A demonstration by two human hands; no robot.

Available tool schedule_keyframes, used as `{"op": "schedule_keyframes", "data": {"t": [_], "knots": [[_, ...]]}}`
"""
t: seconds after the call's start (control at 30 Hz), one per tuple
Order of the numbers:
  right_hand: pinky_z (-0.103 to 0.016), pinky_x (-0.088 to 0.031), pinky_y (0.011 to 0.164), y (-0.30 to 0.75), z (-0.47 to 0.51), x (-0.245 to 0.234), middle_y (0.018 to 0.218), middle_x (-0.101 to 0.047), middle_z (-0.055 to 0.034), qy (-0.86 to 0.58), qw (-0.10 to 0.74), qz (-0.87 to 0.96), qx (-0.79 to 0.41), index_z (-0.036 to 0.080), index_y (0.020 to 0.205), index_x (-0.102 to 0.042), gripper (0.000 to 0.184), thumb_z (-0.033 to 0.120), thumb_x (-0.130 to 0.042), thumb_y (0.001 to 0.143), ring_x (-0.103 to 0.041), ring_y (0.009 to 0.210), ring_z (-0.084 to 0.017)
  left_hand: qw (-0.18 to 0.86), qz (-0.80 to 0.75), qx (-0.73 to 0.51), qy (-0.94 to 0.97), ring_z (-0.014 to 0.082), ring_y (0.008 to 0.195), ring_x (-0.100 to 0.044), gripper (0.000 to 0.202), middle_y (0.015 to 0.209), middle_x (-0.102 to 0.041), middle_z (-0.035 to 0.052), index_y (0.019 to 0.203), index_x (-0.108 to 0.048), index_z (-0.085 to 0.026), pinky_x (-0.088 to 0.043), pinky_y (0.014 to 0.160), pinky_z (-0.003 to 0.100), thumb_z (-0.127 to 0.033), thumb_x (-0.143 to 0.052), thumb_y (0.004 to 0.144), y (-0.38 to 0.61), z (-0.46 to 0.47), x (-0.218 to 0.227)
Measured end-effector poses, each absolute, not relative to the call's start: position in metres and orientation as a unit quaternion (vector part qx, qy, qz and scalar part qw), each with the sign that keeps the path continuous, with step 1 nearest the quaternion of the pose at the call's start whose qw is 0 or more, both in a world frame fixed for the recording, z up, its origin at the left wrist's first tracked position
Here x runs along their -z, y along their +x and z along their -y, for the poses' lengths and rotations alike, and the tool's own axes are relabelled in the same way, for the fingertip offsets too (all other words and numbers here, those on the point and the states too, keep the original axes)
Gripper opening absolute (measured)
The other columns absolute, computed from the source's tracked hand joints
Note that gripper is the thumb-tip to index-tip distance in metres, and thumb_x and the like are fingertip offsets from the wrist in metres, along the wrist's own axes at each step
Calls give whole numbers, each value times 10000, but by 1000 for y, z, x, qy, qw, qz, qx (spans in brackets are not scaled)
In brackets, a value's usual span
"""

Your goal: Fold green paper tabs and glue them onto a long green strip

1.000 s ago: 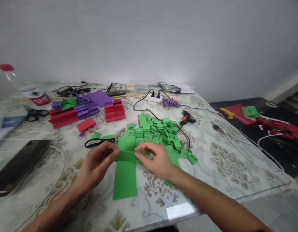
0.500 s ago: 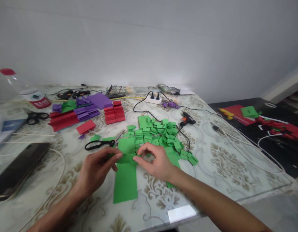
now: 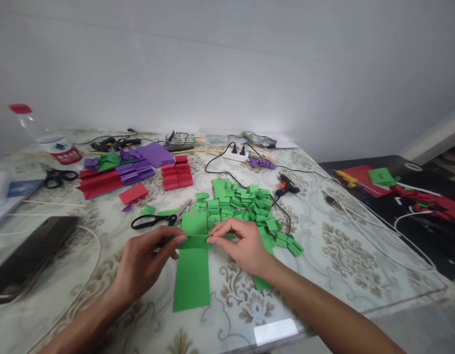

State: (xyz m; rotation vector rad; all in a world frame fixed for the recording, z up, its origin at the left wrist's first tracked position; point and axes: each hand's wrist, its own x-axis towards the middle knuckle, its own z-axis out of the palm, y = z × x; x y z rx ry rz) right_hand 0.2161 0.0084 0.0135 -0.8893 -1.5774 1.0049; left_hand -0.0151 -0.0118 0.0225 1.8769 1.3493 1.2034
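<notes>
A long green paper strip (image 3: 192,278) lies on the patterned table, folded across its middle. My left hand (image 3: 146,263) pinches the fold at its left end, and my right hand (image 3: 242,246) pinches it at the right end. Both hands have their fingers closed on the paper. Just behind my hands sits a heap of small green folded pieces (image 3: 245,201). Black-handled scissors (image 3: 154,220) lie to the left of the strip.
Red paper stacks (image 3: 176,173) and purple ones (image 3: 133,169) sit at the back left, with a second pair of scissors (image 3: 56,176), a bottle (image 3: 46,137) and a dark phone (image 3: 28,253). A glue gun (image 3: 286,183), power strip (image 3: 235,153) and cables lie behind. The table edge runs close on the right.
The fold in the green strip has been pressed flatter between my fingers. Both hands stay at the crease, hardly moved.
</notes>
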Motion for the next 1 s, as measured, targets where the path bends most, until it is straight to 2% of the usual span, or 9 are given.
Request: {"op": "schedule_keyframes", "data": {"t": [0.17, 0.4, 0.6, 0.87, 1.0], "knots": [[-300, -585, 683, 215, -5, -18, 801, -794, -42, -391, 514, 633, -427, 216, 782, -680, 203, 328, -849, 790, -747, 721, -183, 273, -505, -444, 688, 130, 495, -683, 97, 650, -745, -25, 864, -743, -217, -557, 530, 211, -301, -705, 891, -13, 11, -24], [-293, -582, 744, 216, -9, -18, 857, -788, -31, -389, 498, 605, -484, 207, 961, -718, 265, 254, -861, 743, -742, 794, -173, 269, -520, -456, 670, 135, 518, -690, 115, 695, -761, -18, 909, -736, -223, -564, 534, 216, -334, -704, 905, -16, 12, -19], [-268, -529, 597, 215, -9, -15, 679, -737, -12, -413, 418, 589, -555, 180, 851, -773, 211, 376, -818, 789, -674, 616, -151, 281, -506, -461, 673, 128, 502, -689, 99, 728, -771, -10, 901, -733, -219, -569, 529, 216, -314, -707, 902, -16, 14, -18], [-298, -592, 649, 213, -9, -13, 658, -733, -2, -430, 426, 551, -574, 187, 789, -743, 296, 466, -834, 755, -716, 621, -172, 328, -531, -446, 642, 138, 521, -691, 149, 733, -737, -12, 874, -734, -210, -568, 534, 233, -357, -713, 893, -12, 11, -21], [-305, -610, 649, 210, -10, -9, 631, -715, 28, -411, 414, 514, -628, 197, 848, -664, 393, 520, -847, 720, -748, 627, -187, 379, -536, -446, 608, 126, 497, -667, 192, 730, -719, -13, 871, -719, -199, -539, 497, 226, -390, -713, 893, -12, 7, -17]]}}
